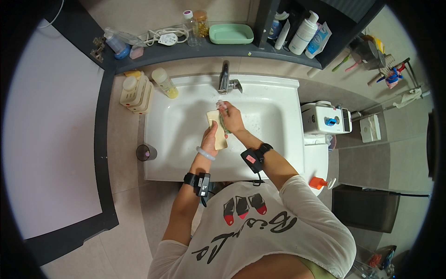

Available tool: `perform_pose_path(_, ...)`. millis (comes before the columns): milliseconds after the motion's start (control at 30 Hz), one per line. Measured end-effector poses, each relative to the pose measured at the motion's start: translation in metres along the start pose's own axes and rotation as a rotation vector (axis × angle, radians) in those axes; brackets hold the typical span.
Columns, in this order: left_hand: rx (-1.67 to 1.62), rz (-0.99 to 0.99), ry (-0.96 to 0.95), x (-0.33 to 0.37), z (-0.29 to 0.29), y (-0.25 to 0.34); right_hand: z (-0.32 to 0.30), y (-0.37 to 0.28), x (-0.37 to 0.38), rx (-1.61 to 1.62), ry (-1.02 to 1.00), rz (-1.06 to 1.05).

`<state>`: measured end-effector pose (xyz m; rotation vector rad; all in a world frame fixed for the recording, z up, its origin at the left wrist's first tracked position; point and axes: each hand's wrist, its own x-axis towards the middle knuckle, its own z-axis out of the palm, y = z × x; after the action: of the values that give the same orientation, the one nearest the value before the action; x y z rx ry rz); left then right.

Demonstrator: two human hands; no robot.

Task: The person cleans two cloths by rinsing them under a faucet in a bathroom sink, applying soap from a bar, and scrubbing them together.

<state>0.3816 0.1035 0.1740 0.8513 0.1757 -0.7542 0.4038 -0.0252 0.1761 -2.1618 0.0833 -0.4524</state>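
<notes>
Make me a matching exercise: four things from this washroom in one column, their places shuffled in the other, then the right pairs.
Things
1. cream oblong piece
2. green dish
3. dark cup
4. orange bottle

Places
A. just left of the sink
B. on the white surface to the right of the sink
C. held in the left hand, over the sink
D. on the dark shelf beyond the sink

Right pairs: 1-C, 2-D, 3-A, 4-B
</notes>
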Motion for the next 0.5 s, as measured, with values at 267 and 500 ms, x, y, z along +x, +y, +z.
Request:
perform_pose_path(267, -0.353, 0.004, -0.352, -0.018, 0.007, 0.023, -0.015, -0.007, -0.016, 1.377, -0.182, 0.637)
perform_pose_path(500, -0.192, 0.063, -0.264, 0.011, -0.002, 0.005, -0.001, 0.018, -0.037, 0.192, 0.06, 0.163)
